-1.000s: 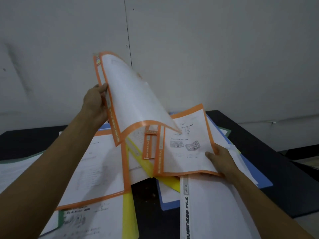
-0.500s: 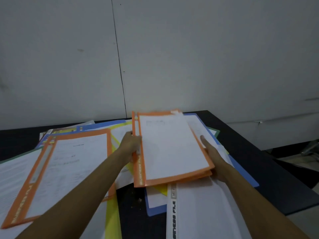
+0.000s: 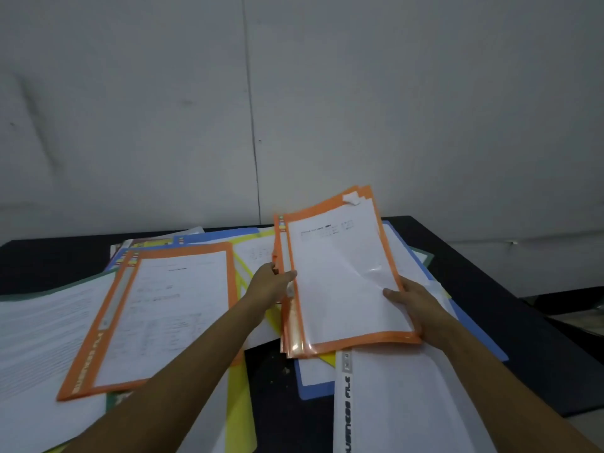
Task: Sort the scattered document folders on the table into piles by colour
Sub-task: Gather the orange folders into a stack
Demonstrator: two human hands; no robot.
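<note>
Since half a second ago the stack of orange folders [image 3: 340,276] has been tipped up, so that its far end is now raised against the wall, and the right thumb has been brought onto the top cover. The stack is held above the middle of the bench [image 3: 496,289]. Its long axis runs away from the person, leaning slightly right, with the spines on the left. It is gripped at the spine edge by the left hand [image 3: 269,287] and at the right edge by the right hand [image 3: 416,304]. At least three layered orange edges can be counted; the exact number cannot be told. One single orange folder [image 3: 157,315] lies flat to the left, its long axis slanting from near left to far right. One white folder [image 3: 392,407], a blue folder [image 3: 313,385] and a yellow folder [image 3: 240,407] lie nearest the person.
</note>
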